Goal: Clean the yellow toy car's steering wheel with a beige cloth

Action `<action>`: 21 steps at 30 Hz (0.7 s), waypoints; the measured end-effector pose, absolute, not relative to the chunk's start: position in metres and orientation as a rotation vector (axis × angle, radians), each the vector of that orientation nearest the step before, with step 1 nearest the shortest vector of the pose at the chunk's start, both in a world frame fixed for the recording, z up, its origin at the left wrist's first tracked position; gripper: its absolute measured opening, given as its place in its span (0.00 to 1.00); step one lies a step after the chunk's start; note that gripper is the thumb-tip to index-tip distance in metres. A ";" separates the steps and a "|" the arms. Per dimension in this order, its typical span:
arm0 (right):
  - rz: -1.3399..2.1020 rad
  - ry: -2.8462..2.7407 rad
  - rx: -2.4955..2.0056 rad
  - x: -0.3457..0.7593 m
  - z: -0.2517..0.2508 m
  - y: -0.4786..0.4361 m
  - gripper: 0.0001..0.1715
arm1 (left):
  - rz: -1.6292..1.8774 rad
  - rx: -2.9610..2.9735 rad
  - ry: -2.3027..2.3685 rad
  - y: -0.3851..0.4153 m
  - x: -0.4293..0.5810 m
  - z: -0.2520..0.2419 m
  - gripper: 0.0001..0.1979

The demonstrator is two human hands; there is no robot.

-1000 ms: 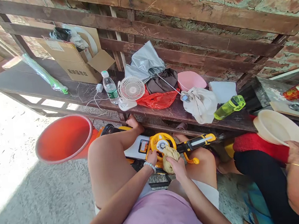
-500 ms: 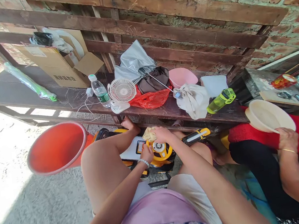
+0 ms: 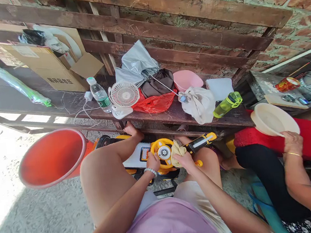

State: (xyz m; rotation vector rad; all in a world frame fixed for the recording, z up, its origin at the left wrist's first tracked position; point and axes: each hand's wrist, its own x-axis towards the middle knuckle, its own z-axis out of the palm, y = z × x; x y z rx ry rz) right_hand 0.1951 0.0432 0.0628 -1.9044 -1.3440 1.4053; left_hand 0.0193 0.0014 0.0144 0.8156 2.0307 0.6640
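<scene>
Between my knees is a yellow, white and black ride-on toy with a yellow steering wheel. My left hand is closed around the left lower part of the wheel's rim. A beaded bracelet sits on that wrist. Bunched in my right hand is a pale yellow cloth, pressed against the right side of the rim. Just beyond the cloth, a black and yellow arm of the toy points to the right.
An orange-red bucket stands at left. On the wooden bench are a fan, a water bottle, an umbrella, a pink basin and a green bottle. At right, another person's hand holds a cream basin.
My right hand has moved the cloth from the top of the steering wheel to its right side. My left hand stays on the rim. The view has shifted slightly.
</scene>
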 end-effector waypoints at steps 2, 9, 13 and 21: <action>1.637 -0.852 -1.833 0.186 0.053 0.009 0.22 | 0.683 0.775 2.029 0.000 0.022 0.013 0.06; 2.052 -0.298 -1.462 0.142 0.030 -0.048 0.26 | 0.764 0.654 1.986 -0.007 0.026 0.005 0.03; 1.943 -0.221 -1.492 0.165 0.020 -0.031 0.26 | 0.813 0.612 1.944 -0.009 0.025 0.007 0.03; 1.905 -0.243 -1.520 0.210 0.031 0.029 0.19 | 0.877 0.501 1.775 -0.006 0.024 0.013 0.07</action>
